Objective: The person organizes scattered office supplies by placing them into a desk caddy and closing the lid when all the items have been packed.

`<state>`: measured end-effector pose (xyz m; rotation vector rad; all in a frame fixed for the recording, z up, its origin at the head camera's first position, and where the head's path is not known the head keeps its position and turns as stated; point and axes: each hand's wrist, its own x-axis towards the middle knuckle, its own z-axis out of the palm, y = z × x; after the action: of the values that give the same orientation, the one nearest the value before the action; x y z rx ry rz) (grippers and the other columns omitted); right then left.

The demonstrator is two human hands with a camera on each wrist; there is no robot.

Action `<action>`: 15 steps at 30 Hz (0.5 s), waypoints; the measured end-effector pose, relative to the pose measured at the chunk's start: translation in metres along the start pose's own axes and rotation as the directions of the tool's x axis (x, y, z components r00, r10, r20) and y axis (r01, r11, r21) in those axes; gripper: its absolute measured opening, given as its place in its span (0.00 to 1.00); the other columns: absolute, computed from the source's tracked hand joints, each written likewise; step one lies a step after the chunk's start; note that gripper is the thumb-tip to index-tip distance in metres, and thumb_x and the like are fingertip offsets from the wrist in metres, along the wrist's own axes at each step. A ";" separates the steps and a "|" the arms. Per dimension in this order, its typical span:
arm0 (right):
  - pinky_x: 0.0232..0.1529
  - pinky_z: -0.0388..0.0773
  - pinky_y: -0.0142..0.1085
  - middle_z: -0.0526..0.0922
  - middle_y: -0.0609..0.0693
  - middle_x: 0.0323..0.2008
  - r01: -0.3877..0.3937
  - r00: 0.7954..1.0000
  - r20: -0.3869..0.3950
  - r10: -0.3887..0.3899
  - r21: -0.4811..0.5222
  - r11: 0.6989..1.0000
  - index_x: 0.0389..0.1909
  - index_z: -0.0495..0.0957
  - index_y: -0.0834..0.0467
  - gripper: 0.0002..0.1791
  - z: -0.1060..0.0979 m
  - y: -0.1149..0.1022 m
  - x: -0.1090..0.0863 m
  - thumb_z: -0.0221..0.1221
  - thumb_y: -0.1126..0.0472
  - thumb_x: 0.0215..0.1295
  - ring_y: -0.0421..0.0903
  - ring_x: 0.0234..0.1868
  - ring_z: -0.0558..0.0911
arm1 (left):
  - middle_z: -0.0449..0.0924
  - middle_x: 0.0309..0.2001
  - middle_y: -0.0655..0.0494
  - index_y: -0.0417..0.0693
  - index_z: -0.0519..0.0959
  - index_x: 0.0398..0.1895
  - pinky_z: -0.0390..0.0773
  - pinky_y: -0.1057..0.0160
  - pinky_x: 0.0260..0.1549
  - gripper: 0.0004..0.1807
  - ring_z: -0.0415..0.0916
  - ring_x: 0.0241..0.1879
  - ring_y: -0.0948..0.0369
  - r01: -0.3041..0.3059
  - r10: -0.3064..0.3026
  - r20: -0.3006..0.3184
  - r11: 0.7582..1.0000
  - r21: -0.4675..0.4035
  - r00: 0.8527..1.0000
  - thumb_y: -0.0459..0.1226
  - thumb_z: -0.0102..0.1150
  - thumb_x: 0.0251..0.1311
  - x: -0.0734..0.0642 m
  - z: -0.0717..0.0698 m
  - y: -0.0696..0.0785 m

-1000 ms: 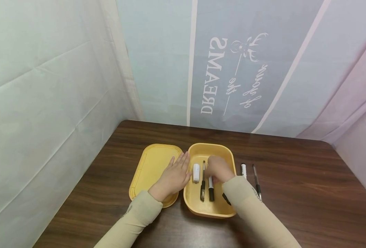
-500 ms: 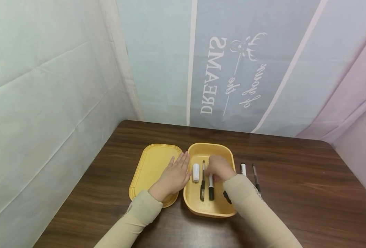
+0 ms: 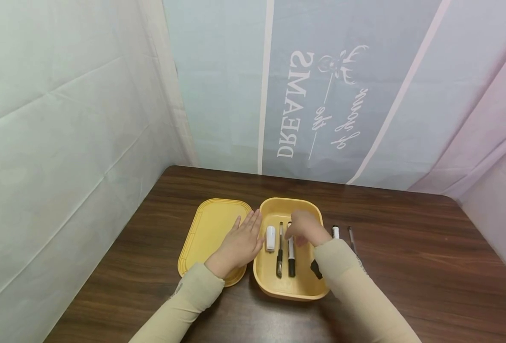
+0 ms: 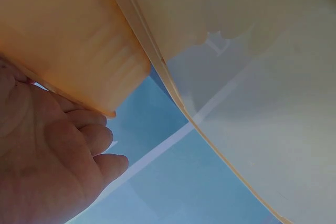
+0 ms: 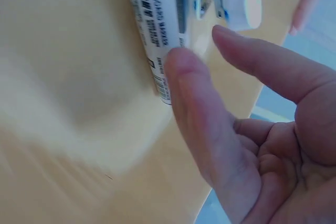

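Observation:
Against the left wall of a yellow plastic box, my left hand rests with straight fingers; the left wrist view shows that hand touching the rim. Inside the box lie a small white stapler, a pen and a white marker with a black cap, side by side. My right hand is over the box, to the marker's right. In the right wrist view, its thumb and index finger are spread, with the index fingertip close to the marker; whether they touch, I cannot tell.
The yellow lid lies flat on the dark wood table, left of the box. On the right, another marker and a pen are partly hidden by my right sleeve. Cloth curtains stand behind and beside the table.
My right hand has let go of the marker and moved slightly up and right, its fingers spreading. The marker now lies beside the pen in the box. My left hand has stayed put.

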<state>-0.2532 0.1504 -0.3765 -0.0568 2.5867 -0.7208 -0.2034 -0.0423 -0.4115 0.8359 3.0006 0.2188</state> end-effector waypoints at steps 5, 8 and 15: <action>0.21 0.80 0.36 0.81 0.59 0.15 0.028 0.999 0.038 -0.031 0.094 0.995 0.19 0.77 0.70 0.10 -0.005 0.005 0.003 0.65 0.68 0.51 0.47 0.15 0.81 | 0.46 0.73 0.43 0.33 0.48 0.72 0.47 0.47 0.67 0.34 0.43 0.72 0.50 -0.002 0.002 -0.003 1.000 0.006 1.000 0.46 0.36 0.72 0.000 0.001 0.000; 0.21 0.81 0.36 0.80 0.56 0.14 0.033 0.997 0.062 -0.043 0.147 0.989 0.16 0.77 0.69 0.12 -0.006 0.008 0.005 0.64 0.67 0.53 0.44 0.14 0.80 | 0.46 0.73 0.43 0.33 0.48 0.72 0.47 0.47 0.67 0.34 0.43 0.72 0.50 0.001 0.000 -0.001 1.000 0.004 1.000 0.46 0.37 0.72 0.000 0.000 0.000; 0.26 0.82 0.36 0.80 0.54 0.15 0.018 0.986 0.148 -0.082 0.392 0.920 0.22 0.80 0.72 0.11 -0.011 0.017 0.006 0.62 0.67 0.57 0.42 0.17 0.80 | 0.46 0.73 0.43 0.34 0.47 0.72 0.47 0.47 0.67 0.34 0.42 0.72 0.51 0.006 -0.006 0.004 1.000 0.014 1.000 0.46 0.37 0.72 0.000 0.000 0.001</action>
<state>-0.2618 0.1697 -0.3795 -0.0544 2.2500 -1.1872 -0.2024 -0.0412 -0.4113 0.8280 3.0038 0.1954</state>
